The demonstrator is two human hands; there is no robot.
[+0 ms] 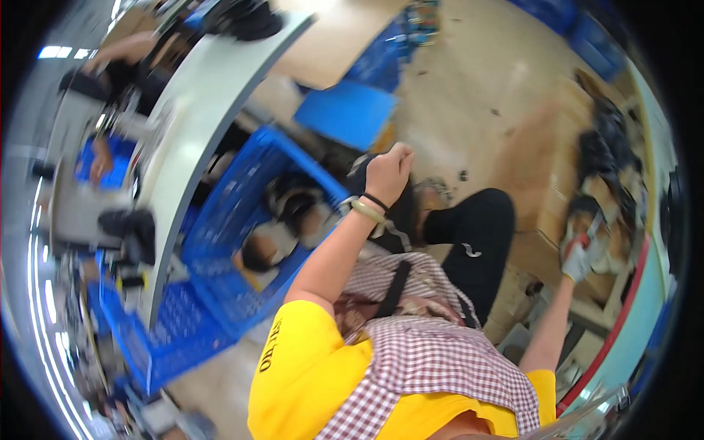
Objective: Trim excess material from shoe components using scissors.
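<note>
My left hand [390,174] is closed in a fist above my lap, its wrist wearing a dark band and a pale bangle. A dark, rounded thing [358,173] shows beside the fist; I cannot tell its kind. Off to the right, my right hand [578,262], in a whitish glove, closes round a tool with a red handle [583,240] and a pale, narrow end. It is at a shelf [620,290] with dark and tan pieces, blurred. A blue plastic crate [220,253] with several black-and-pale shoe-like pieces [271,246] stands left of my left forearm.
A long pale worktable [194,95] runs along the left, with a dark bag-like item [249,18] at its far end. Ahead lies a blue panel [348,114]. A large cardboard box [546,169] stands to the right. Another person's arm [125,50] shows beyond the table.
</note>
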